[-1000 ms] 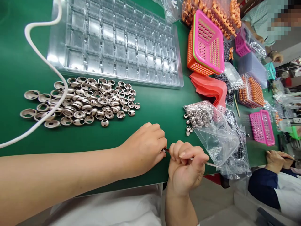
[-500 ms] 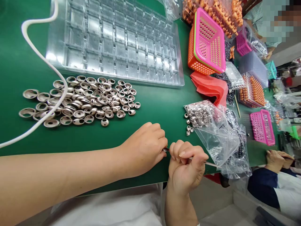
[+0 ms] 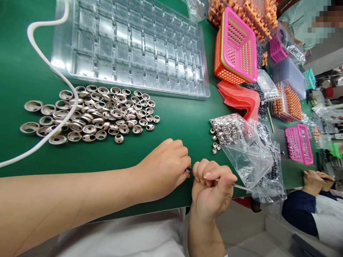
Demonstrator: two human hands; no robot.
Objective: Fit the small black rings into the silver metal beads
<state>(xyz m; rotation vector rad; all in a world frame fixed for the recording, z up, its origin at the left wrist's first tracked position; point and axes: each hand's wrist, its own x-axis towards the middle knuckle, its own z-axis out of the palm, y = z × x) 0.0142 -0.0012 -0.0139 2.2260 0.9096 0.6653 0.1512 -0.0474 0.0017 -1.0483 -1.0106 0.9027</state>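
Note:
My left hand is closed, with a small metal piece just showing at its fingertips. My right hand is wrapped round a thin rod-like tool; one end reaches the metal piece and the other sticks out to the right past my thumb. The two hands are close together over the table's near edge. Left of them lies a pile of silver metal rings with holes, on the green table. Smaller metal parts lie in and beside a clear plastic bag.
A clear compartment tray lies behind the rings, and a white cable crosses them. Stacked baskets, red cloth and a pink basket stand to the right. Another person's hands are at the far right.

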